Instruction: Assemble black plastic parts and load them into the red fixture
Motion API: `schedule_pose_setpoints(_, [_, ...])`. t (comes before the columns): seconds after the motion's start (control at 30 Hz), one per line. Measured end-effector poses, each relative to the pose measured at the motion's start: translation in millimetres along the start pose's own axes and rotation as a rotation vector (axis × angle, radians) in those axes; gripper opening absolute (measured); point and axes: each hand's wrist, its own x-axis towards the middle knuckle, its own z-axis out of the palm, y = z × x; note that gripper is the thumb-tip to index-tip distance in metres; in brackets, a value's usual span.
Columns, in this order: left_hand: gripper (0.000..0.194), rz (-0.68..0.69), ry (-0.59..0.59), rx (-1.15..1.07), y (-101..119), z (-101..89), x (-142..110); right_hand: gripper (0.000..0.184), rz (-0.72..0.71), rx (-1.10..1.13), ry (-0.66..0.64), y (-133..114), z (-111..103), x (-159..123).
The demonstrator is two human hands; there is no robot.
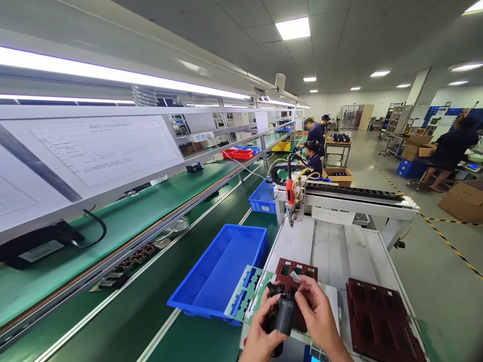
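Note:
A black part with a ribbed cylindrical end point(285, 315) is held in front of me. My left hand point(261, 329) wraps round it from the left, fingers closed. From the other side, the thumb and fingers of my right hand point(319, 309) close on its upper right. A small pale grey piece point(295, 276) shows at my right fingertips; I cannot tell whether it is attached to the black part. Under and behind my hands are a dark red fixture plate point(298, 267) with cutouts and a pale green plate point(241, 296) with blue and white blocks.
An open blue bin point(222, 266) stands on the green line to the left. A white gantry machine point(350, 198) with a red screwdriver unit point(290, 191) spans the bench ahead. Another dark red fixture point(381, 322) lies to the right. Several people point(315, 133) are farther off.

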Motion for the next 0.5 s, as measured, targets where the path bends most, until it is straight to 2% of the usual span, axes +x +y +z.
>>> schedule_pose_setpoints(0.07, [0.063, 0.035, 0.016, 0.148, 5, -0.5, 2, 0.028, -0.025, -0.062, 0.052, -3, -2, -8])
schedule_pose_setpoints(0.17, [0.057, 0.064, 0.059, 0.272, 11, 2.9, 4, 0.035, 0.059, 0.029, -0.025, -9, 1, -20])
schedule_pose_setpoints(0.27, [0.053, 0.124, 0.093, 0.306, 15, 8.8, 3, 0.041, 0.152, 0.070, -0.081, -11, 7, -27])
schedule_pose_setpoints(0.37, [0.052, 0.165, 0.101, 0.305, 18, 12.9, 2, 0.043, 0.149, -0.005, -0.082, -10, 12, -30])
schedule_pose_setpoints(0.5, [0.052, 0.152, 0.088, 0.285, 21, 13.6, 2, 0.044, 0.118, -0.140, -0.066, -13, 13, -30])
